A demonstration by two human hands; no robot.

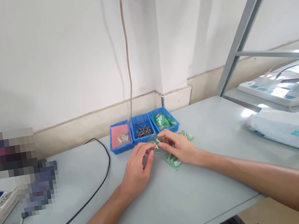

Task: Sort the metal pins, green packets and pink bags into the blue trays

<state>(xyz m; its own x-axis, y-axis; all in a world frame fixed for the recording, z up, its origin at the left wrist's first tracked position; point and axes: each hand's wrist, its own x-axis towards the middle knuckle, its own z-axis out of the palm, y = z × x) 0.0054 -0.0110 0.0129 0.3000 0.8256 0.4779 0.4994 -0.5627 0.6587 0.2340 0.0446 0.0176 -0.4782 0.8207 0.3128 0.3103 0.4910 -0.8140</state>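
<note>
Between my two hands is a small green-tinted plastic bag (152,139), pinched at its edges. My left hand (137,167) grips its near left side, thumb and fingers close together. On the bag's right side the thumb and fingertips of my right hand (180,148) are closed. Small pale and dark pieces show through the plastic, too small to name. Another filled green bag (174,163) lies on the table under my right hand, and a further green bag (186,135) sticks out behind it.
Three blue bins stand by the wall: a left bin (113,148) with pink lining and pale pieces, a middle bin (140,118) of metal pins or screws, and a right bin (175,127) of green bags. A black cable (94,193) crosses the table (208,125). A white packet (284,128) lies right.
</note>
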